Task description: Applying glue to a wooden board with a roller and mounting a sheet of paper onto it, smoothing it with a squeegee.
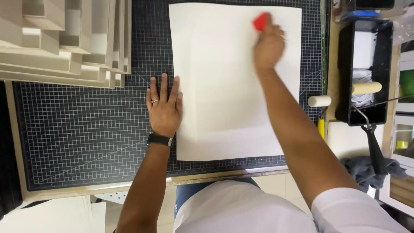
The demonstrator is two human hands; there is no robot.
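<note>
At the centre of the frame a large white sheet point(235, 82) lies flat on a black gridded cutting mat point(86, 138). From where I stand, the person's left hand point(164, 105) is spread open, fingers apart, palm down at the sheet's left edge, partly on the mat. Toward the upper right of the sheet, the right hand point(268, 45) is closed around a small red scraper point(260, 21), pressed against the paper; the hand is blurred. Stacked pale cardboard frames point(64, 39) fill the upper left of the frame. At the right edge sits a black paint tray point(386, 69) with a roller point(366, 88) resting across it, and a smaller white roller point(319, 101) lies just beside the mat.
</note>
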